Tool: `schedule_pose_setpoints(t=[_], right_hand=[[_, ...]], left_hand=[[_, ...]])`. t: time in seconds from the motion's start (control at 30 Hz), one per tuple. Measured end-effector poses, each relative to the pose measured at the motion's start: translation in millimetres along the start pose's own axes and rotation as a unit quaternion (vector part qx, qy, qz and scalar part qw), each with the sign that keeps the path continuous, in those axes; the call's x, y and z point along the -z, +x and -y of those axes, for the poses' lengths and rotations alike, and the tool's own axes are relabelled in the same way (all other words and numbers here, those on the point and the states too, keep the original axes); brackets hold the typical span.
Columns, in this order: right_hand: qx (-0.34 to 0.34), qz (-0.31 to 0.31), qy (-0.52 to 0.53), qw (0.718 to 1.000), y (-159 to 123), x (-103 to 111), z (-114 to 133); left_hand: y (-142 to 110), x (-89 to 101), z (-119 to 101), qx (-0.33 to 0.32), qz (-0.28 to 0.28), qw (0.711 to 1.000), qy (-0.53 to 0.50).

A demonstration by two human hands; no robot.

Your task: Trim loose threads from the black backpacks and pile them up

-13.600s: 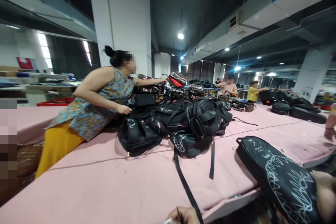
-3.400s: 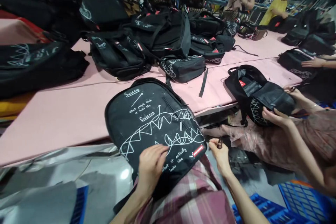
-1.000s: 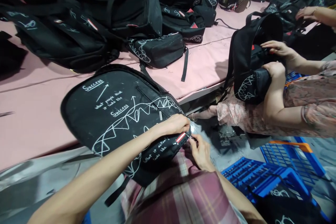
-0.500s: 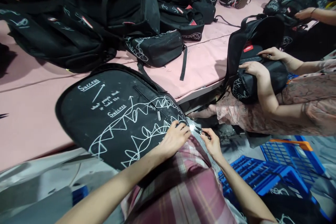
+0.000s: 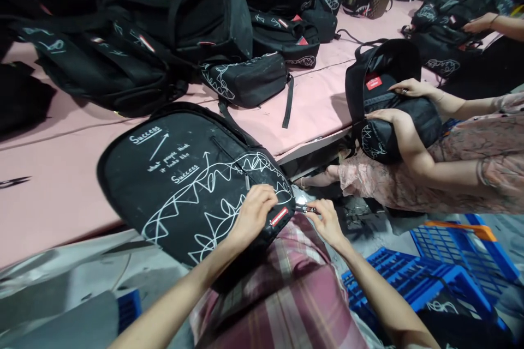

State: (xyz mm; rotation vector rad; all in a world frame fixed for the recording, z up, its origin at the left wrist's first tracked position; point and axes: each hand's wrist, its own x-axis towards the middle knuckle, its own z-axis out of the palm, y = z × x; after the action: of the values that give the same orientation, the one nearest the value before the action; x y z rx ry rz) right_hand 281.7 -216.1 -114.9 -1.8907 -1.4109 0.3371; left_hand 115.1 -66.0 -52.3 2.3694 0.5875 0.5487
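A black backpack with white scribble drawings and the word "Success" leans from the pink table edge onto my lap. My left hand presses on its lower front, fingers curled by the red label. My right hand sits just right of the bag's corner, pinched on a small metal tool that looks like thread snips, its tip at the bag's edge.
A pile of black backpacks covers the pink table. To my right a person handles another black backpack. Blue plastic crates stand on the floor at the lower right. A farther hand reaches across the table.
My left hand slid down the bag's front from the corner to beside the red label. My right hand stayed at the corner with the tool. The neighbour shifted their backpack.
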Motion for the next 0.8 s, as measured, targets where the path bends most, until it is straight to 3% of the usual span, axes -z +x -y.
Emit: schedule_pose_setpoints(t=[0.07, 0.2, 0.33, 0.4, 0.47, 0.53, 0.57, 0.6, 0.63, 0.73, 0.8], right_hand=[[0.038, 0.019, -0.015, 0.999, 4.2, 2.2, 1.1], [0.069, 0.068, 0.001, 0.995, 9.6, 8.0, 2.9], [-0.037, 0.116, 0.174, 0.977, 11.4, 4.9, 4.2], [-0.112, 0.136, 0.321, 0.931, 9.5, -4.5, 4.4], [-0.174, 0.136, 0.455, 0.863, 5.6, -17.4, 4.6], [-0.215, 0.118, 0.54, 0.805, 1.1, -28.5, 5.1], [-0.227, 0.104, 0.556, 0.793, -0.7, -31.6, 5.5], [-0.231, 0.091, 0.55, 0.797, -1.7, -32.4, 5.8], [-0.227, 0.078, 0.521, 0.819, -2.0, -30.8, 6.0], [-0.164, 0.04, 0.312, 0.935, 0.6, -15.4, 6.1], [-0.097, 0.036, 0.177, 0.979, 2.4, -3.6, 5.2]], left_hand=[[-11.4, -1.9, 7.6, 0.032, -0.028, 0.999, 0.013], [-36.4, -22.9, 16.1, 0.006, 0.004, 0.995, 0.097], [-46.6, -34.3, 15.4, 0.025, 0.02, 0.991, 0.131], [-45.9, -33.0, 14.2, 0.03, 0.021, 0.991, 0.13], [-43.5, -30.5, 12.6, 0.031, 0.019, 0.991, 0.129], [-40.6, -29.2, 10.6, 0.032, 0.018, 0.991, 0.128], [-39.2, -29.2, 9.6, 0.033, 0.019, 0.991, 0.126], [-38.0, -29.6, 8.8, 0.034, 0.022, 0.992, 0.122], [-37.0, -30.3, 8.2, 0.035, 0.025, 0.992, 0.118], [-35.8, -33.2, 8.3, 0.038, 0.034, 0.993, 0.108], [-35.9, -34.3, 9.7, 0.038, 0.036, 0.993, 0.105]])
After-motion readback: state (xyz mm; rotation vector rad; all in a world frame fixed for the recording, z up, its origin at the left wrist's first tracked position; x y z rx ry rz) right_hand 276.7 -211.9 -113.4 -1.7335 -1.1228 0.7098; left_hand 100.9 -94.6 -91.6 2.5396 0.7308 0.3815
